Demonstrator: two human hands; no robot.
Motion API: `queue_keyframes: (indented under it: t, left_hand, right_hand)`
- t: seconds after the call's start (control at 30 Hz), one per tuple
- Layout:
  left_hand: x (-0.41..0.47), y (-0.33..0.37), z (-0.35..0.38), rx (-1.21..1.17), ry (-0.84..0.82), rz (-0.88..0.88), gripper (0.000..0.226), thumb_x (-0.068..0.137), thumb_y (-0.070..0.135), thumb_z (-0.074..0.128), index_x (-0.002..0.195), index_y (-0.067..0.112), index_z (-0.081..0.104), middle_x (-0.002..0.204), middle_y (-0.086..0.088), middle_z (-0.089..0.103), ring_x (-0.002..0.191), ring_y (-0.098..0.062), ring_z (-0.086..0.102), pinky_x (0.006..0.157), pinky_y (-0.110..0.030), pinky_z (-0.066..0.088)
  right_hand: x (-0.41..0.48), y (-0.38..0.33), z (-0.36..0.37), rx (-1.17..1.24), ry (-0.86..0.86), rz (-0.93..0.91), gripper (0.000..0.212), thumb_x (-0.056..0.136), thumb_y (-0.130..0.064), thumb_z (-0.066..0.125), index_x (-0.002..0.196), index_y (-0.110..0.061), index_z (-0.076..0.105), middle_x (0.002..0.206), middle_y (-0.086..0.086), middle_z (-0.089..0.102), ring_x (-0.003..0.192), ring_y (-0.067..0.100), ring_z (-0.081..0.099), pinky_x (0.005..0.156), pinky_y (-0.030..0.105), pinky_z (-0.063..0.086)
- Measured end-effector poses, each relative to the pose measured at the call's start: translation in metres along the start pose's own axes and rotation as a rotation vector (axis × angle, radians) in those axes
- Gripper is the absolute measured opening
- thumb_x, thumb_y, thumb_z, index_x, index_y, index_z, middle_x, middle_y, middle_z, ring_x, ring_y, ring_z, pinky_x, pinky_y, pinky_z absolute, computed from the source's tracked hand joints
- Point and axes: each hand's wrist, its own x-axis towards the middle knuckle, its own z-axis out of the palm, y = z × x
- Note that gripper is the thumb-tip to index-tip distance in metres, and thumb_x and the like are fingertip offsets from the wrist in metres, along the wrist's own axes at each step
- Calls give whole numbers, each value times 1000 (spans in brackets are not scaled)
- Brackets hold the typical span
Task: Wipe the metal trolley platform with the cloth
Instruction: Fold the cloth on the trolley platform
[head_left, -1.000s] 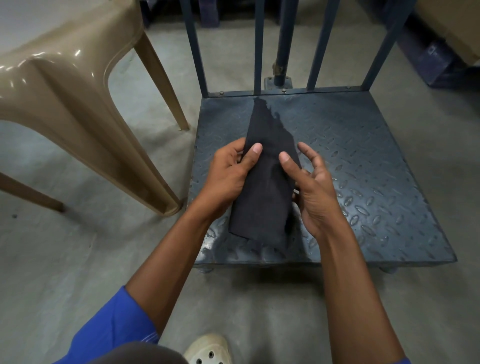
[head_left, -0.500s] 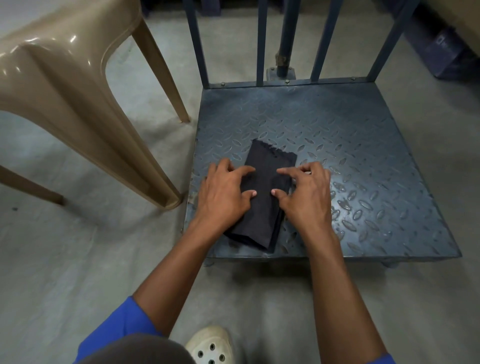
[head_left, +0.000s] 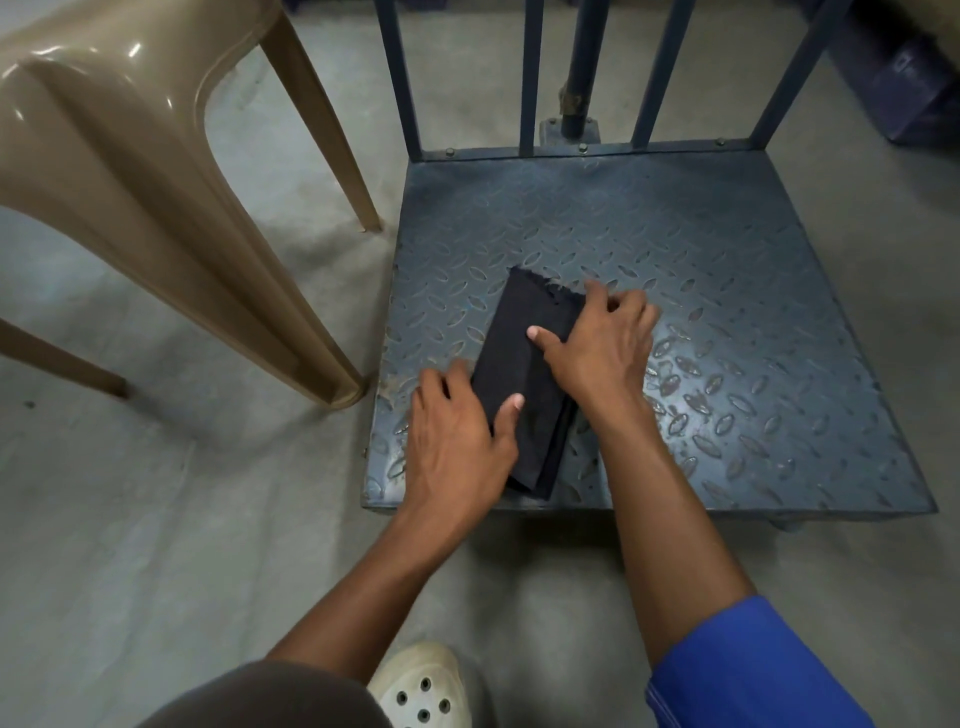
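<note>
Black cloth (head_left: 524, 364) is down and folded now, platform (head_left: 727, 312) 7 o'clock; my left hand (head_left: 457, 436) and right hand (head_left: 602, 348) press it, fingers (head_left: 597, 292) flat, so wiping's probably next.

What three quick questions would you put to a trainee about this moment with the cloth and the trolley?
1. True or false: the cloth lies folded on the platform.
2. Of the left hand and the right hand, which rests nearer the cloth's far end? A left, B right.
3. Fill in: on the floor, left of the platform, stands a tan plastic ____.

Key: 1 true; 2 B; 3 chair.
</note>
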Motion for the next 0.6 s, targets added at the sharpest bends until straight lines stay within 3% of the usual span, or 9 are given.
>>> queue_keyframes:
  t: [0.13,0.3,0.4,0.5,0.57,0.6]
  left_hand:
    - [8,-2,-5,17,-20,28,64,97,41,70,148,12,44,133,-16,48,118,-36,52,95,-47,47]
    - [8,-5,-7,-82,-40,23,59,95,38,74,145,25,45,129,-8,58,111,-31,62,89,-45,53]
    - [14,-15,-6,-194,-52,98,44,91,37,79,132,39,63,113,0,69,99,-18,66,88,-37,56]
    - [22,-21,-8,-272,-29,106,22,86,33,85,108,32,82,100,4,73,89,-9,69,87,-23,54]
    - [27,-22,-6,-196,20,172,26,84,26,88,109,20,83,100,-1,73,87,-17,70,84,-21,52]
    - [28,-23,-5,-139,35,211,31,84,23,88,113,15,82,104,-5,71,87,-21,70,83,-26,55]
  right_hand:
    - [-4,-1,-1,168,-25,34,85,84,-44,84,153,-21,41,142,16,43,133,34,43,108,38,40]
    - [5,5,2,577,-14,172,91,68,-22,96,142,-40,46,118,-1,71,110,20,69,94,38,58]
    - [7,14,0,662,-46,69,56,69,-18,95,115,-42,73,105,-14,76,99,6,72,86,22,56]
    - [7,16,-4,561,-37,-92,27,81,-21,88,102,-37,82,102,-17,78,100,-3,68,88,7,47]
    - [11,17,-1,461,37,-215,26,84,-21,85,107,-34,82,101,-10,79,95,4,68,91,17,51]
    - [13,18,1,416,81,-282,27,84,-21,85,109,-31,82,96,-5,79,91,11,68,91,26,54]
